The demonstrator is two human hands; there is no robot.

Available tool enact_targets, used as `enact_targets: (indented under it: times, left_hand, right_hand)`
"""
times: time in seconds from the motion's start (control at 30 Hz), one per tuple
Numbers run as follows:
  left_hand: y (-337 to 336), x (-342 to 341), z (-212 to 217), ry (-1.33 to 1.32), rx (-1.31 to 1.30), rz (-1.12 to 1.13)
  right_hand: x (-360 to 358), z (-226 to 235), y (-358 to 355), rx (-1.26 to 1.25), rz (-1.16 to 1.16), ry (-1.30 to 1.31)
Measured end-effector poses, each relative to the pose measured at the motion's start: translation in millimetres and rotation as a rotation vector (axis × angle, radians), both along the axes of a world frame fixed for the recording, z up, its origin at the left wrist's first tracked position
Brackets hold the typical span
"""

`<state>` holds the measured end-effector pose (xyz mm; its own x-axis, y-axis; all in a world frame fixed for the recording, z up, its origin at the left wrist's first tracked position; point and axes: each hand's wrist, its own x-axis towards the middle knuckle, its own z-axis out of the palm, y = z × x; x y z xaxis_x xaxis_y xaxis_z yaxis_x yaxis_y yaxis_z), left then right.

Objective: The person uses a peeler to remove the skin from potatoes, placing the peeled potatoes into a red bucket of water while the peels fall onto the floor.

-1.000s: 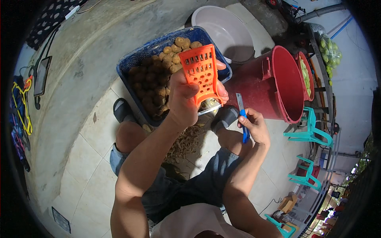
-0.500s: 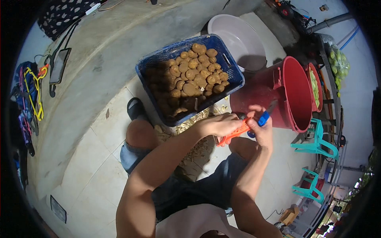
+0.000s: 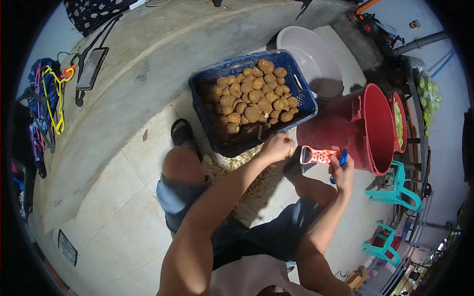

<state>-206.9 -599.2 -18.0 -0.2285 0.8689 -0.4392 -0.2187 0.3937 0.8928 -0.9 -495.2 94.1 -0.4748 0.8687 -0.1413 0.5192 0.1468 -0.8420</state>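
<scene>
Between the person's knees and a blue crate (image 3: 205,86), the two bare hands work apart from each other. The right hand (image 3: 342,172) is closed around an orange peeler (image 3: 320,156), whose slotted body points left toward the other hand, and a blue handle (image 3: 343,157) shows at the same fingers. The left hand (image 3: 277,148) is near the crate's lower edge with its fingers curled; a pale bit shows at the fingertips, but I cannot tell whether it is gripping anything.

Many round brown potatoes (image 3: 254,98) fill much of the crate, those toward its left side in shadow. Below it, pale peelings (image 3: 254,185) are scattered over the tiled floor (image 3: 113,212) between the person's legs. Just beyond the crate's right side is a grey basin (image 3: 311,54), and nearer the right hand, a large red bucket (image 3: 331,128). Farther right are two teal plastic stools (image 3: 395,190).
</scene>
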Motion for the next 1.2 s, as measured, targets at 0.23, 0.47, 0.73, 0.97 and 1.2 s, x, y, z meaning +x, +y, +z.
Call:
enact_targets:
  times: [0.23, 0.47, 0.73, 0.97, 1.2]
  left_hand:
    - [-37.2, 64.9, -60.1, 0.137, 0.029, -0.408]
    - [-13.2, -90.7, -106.5, 0.585, 0.141, 0.749]
    - [8.4, -133.9, -112.6, 1.031, -0.621, -0.303]
    - [17.7, -133.3, -151.3, 0.987, -0.632, -0.143]
    - [28.9, -142.9, -131.9, 0.799, -0.709, -0.174]
  right_hand:
    - [26.4, -20.8, 28.6, 0.389, -0.002, -0.396]
    - [9.3, -14.1, 19.0, 0.293, -0.109, -0.266]
    - [-4.1, -12.5, 22.2, 0.157, -0.076, -0.189]
    - [-18.7, -14.9, 23.1, 0.213, -0.038, -0.29]
    - [-10.1, -15.3, 21.8, 0.249, -0.088, -0.302]
